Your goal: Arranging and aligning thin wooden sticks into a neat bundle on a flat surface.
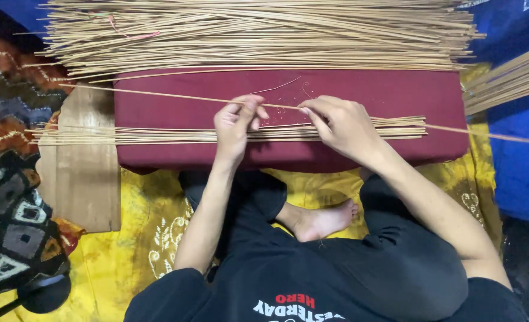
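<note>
Cloth: a yellow patterned cloth (127,238) is spread over the floor under the crossed legs and a bare foot (321,220).
Cushion: a dark red cushion (395,95) is laid across the cloth in front of the knees.
Pile: a large pile of thin tan sticks (264,36) is stacked lengthwise along the cushion's far edge.
Board: a wooden board (85,173) is set at the cushion's left end, partly under it.
Row: a flat row of sticks (157,135) is laid along the cushion's near side, passing under both hands.
Bundle: a second bundle (506,80) is seen at the right edge, over blue fabric.
Stick: 1 long stick (157,95) is held above the cushion, slanting from upper left to lower right, past the cushion's right end.
Right hand (345,125): the stick is pinched between thumb and fingertips.
Left hand (234,125): the fingers are closed on the same stick, just beside the right hand.
</note>
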